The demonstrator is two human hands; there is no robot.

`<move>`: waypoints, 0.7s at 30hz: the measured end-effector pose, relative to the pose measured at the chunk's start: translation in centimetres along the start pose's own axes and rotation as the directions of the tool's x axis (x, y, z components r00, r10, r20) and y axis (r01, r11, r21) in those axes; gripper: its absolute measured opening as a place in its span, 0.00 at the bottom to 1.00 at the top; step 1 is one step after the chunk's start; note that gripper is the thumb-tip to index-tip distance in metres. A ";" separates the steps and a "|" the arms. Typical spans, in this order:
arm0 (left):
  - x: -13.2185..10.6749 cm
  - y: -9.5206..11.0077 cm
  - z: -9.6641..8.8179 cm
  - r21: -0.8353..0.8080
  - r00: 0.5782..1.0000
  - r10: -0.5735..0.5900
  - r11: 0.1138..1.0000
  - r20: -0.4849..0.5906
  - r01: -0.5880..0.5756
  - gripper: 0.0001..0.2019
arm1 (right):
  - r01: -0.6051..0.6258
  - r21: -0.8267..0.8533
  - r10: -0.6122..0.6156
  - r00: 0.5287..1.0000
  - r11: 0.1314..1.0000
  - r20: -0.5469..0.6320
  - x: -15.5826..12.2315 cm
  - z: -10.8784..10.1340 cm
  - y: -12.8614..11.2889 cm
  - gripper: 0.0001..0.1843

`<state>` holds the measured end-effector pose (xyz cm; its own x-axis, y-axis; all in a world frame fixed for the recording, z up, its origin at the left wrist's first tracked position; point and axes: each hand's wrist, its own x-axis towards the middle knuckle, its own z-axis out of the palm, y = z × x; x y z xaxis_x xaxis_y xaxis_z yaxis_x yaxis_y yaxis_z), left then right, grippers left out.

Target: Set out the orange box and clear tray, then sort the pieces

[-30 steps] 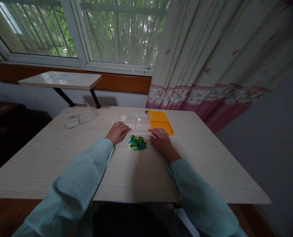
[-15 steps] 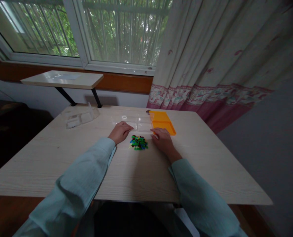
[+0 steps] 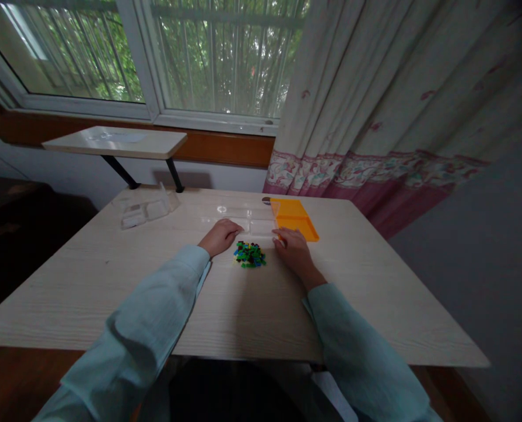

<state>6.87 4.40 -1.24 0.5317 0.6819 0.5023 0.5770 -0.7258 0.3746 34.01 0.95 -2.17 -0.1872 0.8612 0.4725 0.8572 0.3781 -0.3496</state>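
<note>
A clear plastic compartment box (image 3: 263, 227) lies on the table in front of me. My left hand (image 3: 222, 235) is at its near left corner, fingers pinched on the rim. At the near right corner, my right hand (image 3: 292, 245) has its thumb and fingers on the box's edge. Between the hands, just on my side of the box, sits a small pile of green, blue, dark and yellow toy bricks (image 3: 249, 255). An orange plastic case (image 3: 299, 219) lies opened flat beyond my right hand, beside the clear box.
Another clear plastic container (image 3: 149, 212) stands at the far left of the wooden table (image 3: 111, 293). Behind it, a small raised shelf (image 3: 124, 139) on black legs bears a clear sheet. A curtain (image 3: 331, 129) hangs past the table's back right edge.
The whole view has shifted slightly, so everything appears a little farther right. Both hands keep their places at the corners of the clear box.
</note>
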 end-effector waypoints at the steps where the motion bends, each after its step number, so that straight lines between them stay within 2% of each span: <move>1: 0.0 0.0 0.0 -0.013 1.000 0.005 1.000 -0.005 -0.005 0.14 | -0.005 0.000 0.005 1.000 1.000 -0.001 0.0 0.0 0.0 0.17; 4: 0.0 0.2 0.1 -0.047 0.999 0.024 0.999 -0.030 -0.025 0.14 | -0.003 0.001 0.003 1.000 1.000 -0.003 0.0 0.0 0.1 0.17; 8: -0.2 0.6 -0.1 -0.029 0.993 0.024 0.999 -0.118 -0.027 0.15 | 0.008 0.003 -0.008 1.000 1.000 0.001 0.0 -0.1 0.3 0.18; 11: -0.6 0.7 -1.2 0.030 0.978 -0.030 0.999 -0.208 0.037 0.16 | 0.017 0.016 -0.017 1.000 1.000 0.004 0.0 -0.2 0.4 0.18; 13: -1.1 0.3 -2.6 0.106 0.953 -0.091 0.986 -0.290 0.127 0.16 | 0.022 0.026 -0.022 1.000 0.999 0.008 0.0 -0.3 0.5 0.19; 14: -1.5 0.0 -3.4 0.153 0.930 -0.137 0.968 -0.340 0.198 0.15 | 0.023 0.028 -0.024 1.000 0.999 0.010 0.0 -0.4 0.6 0.19; 17: -3.2 -1.3 -6.0 0.260 0.799 -0.306 0.834 -0.517 0.487 0.15 | 0.029 0.027 -0.029 0.999 0.999 0.017 0.1 -0.4 0.7 0.19; 19: -4.6 -2.3 -7.4 0.273 0.705 -0.417 0.714 -0.574 0.645 0.19 | 0.032 0.028 -0.033 0.999 0.999 0.018 0.1 -0.4 0.8 0.19; 21: -5.9 -3.2 -8.3 0.262 0.624 -0.508 0.611 -0.594 0.747 0.22 | 0.030 0.031 -0.031 0.999 0.999 0.021 0.1 -0.4 0.8 0.20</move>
<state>-3.34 1.95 1.06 -0.3293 0.7403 0.5861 0.9122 0.0891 0.3999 34.83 1.18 -2.12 -0.2235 0.8564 0.4654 0.8362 0.4139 -0.3599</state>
